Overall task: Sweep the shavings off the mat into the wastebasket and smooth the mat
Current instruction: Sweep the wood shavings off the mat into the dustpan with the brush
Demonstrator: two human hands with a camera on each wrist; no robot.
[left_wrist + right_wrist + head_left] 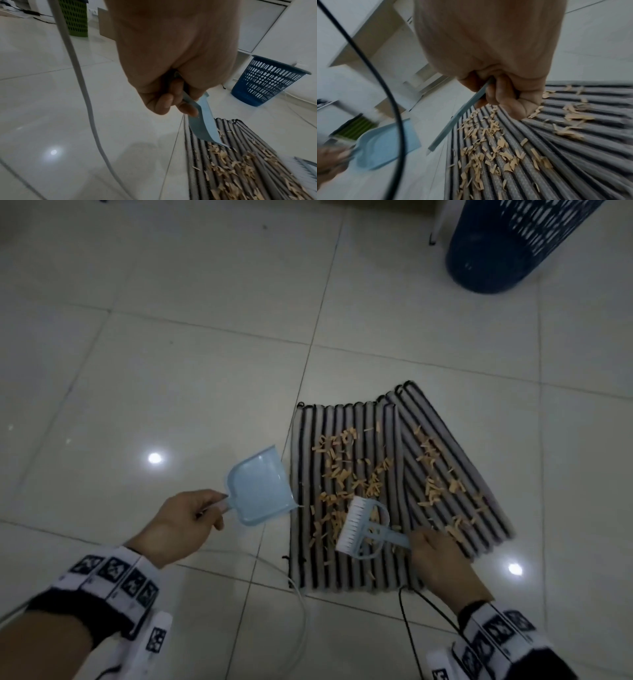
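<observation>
Left hand [181, 525] has its fingers curled tight round the handle of a light blue dustpan [260, 487], pan mouth just beyond the fingertips, at the mat's near-left edge; the head view cannot confirm the lip sits flat. Right hand [442, 563] has fingers wrapped round the handle of a small brush [359, 529], white bristles ahead of the fingertips and over the striped mat [346, 573]. Shavings [346, 474] lie scattered across the mat, most of them beyond and beside the brush, a 2nd patch off to the far side of the right fingers on a fold that overlaps the mat. Blue wastebasket [507, 254] stands well apart, far past both hands.

Judged: sweeping has barely started and the pan looks empty. Risks: a raised pan lip lets shavings slide under onto the tiled floor [171, 354]; a hard flick scatters the light flakes; the ribbed weave may trap bits; the fold can hide shavings; carrying the pan tilted to the basket spills them.
</observation>
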